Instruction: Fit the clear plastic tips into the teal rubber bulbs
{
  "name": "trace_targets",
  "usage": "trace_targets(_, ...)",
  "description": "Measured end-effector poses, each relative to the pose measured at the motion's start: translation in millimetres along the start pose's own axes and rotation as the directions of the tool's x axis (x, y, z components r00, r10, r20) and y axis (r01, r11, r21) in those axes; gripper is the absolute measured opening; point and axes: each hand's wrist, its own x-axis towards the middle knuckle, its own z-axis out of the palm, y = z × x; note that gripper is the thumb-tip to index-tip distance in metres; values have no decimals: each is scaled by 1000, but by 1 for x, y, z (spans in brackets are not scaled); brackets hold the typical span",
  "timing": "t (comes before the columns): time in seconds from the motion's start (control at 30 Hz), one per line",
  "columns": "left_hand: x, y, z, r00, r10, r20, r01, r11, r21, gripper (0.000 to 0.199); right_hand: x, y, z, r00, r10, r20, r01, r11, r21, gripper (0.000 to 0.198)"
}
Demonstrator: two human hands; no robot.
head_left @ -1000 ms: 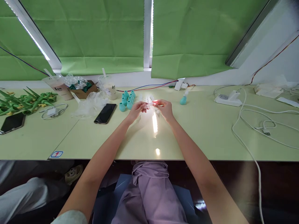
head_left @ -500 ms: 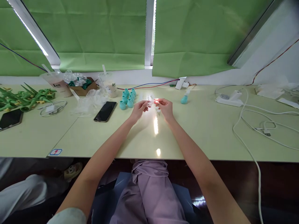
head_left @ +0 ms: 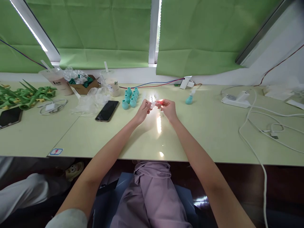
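Observation:
Over the middle of the table, my left hand [head_left: 144, 109] and my right hand [head_left: 168, 108] meet, each with its fingers pinched together. Between them is a small clear or white piece [head_left: 152, 104], held at the fingertips of both hands; window glare hides its exact shape. Just left of my left hand stand several small turquoise vase-shaped pieces [head_left: 132, 101] in two rows. Off to the right of my right hand lies another turquoise piece [head_left: 189, 100] with a clear part sticking out of its neck.
A black phone [head_left: 107, 110], crumpled clear plastic bag [head_left: 92, 100], open cardboard box [head_left: 85, 88] and drink cups [head_left: 112, 87] are left. Green artificial stems [head_left: 30, 96] lie farther left. White cables [head_left: 245, 136] and a power strip [head_left: 235, 100] cover the right side. Another person's leg [head_left: 33, 196] shows below.
Both hands stay close together at nearly the same spot on the piece. The clear piece between them catches more light now. The whole view has shifted slightly.

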Motion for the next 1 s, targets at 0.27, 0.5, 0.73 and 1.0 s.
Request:
trace_targets(0.27, -3, -3, 2, 1000, -3, 15, 0, 988, 154, 28, 4, 4, -10, 995, -53, 79, 56, 998, -40, 34)
trace_targets(0.5, -11, 9, 4, 997, 40, 63, -61, 924, 379, 19, 8, 1, -21, 984, -81, 158, 83, 996, -10, 31)
trace_targets(0.73, -15, 15, 8, 998, 37, 56, -60, 867, 495, 16, 10, 2, -25, 974, -72, 213, 70, 997, 18, 28)
trace_targets(1.0, -17, 24, 10, 996, 80, 46, -92, 864, 495, 17, 7, -7, -23, 981, -90, 175, 85, 996, 39, 33)
